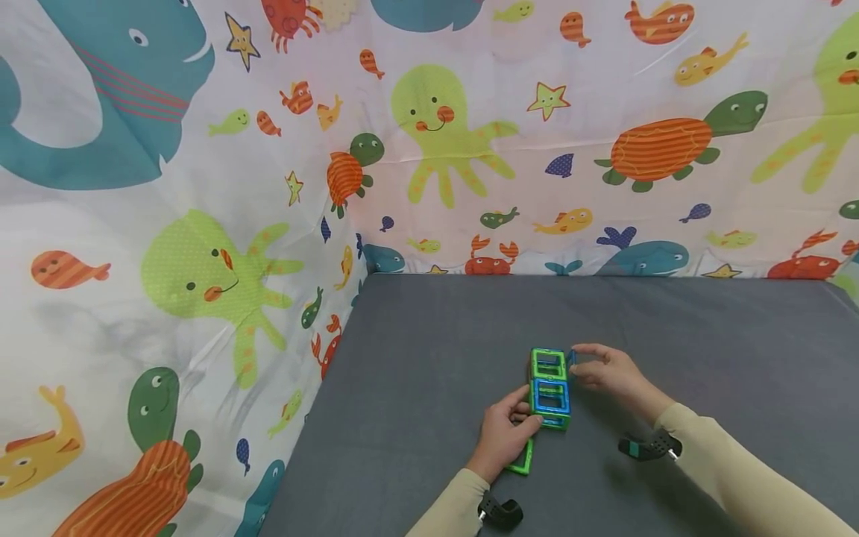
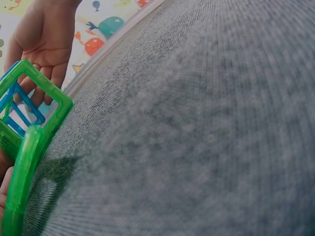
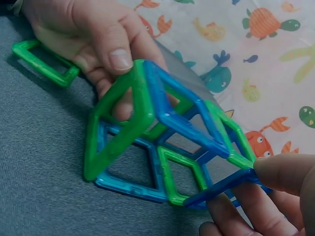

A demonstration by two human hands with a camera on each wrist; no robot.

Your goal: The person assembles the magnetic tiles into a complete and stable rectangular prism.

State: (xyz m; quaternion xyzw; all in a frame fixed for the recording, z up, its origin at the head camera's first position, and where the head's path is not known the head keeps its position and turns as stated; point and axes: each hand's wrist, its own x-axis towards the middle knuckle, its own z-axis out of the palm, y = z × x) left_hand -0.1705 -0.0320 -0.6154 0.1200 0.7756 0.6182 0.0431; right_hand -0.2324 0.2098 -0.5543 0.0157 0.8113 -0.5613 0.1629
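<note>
A structure of green and blue magnetic square tiles, two boxes in a row, stands on the cloth; its nearer box has a blue top tile (image 1: 537, 395), the farther one a green top tile (image 1: 549, 350). My left hand (image 1: 503, 432) grips the near box, thumb at its upper corner in the right wrist view. Between thumb and fingers, my right hand (image 1: 604, 377) pinches a blue square tile (image 3: 221, 187) by the far box's right side. Whether that tile touches the box, I cannot tell. A single green square tile (image 3: 44, 66) lies beneath my left hand, partly hidden in the head view.
A dark grey cloth (image 1: 416, 358) covers the table. Fabric walls printed with sea animals (image 1: 450, 134) rise at the back and left. Each wrist wears a black band with a camera (image 1: 649, 446).
</note>
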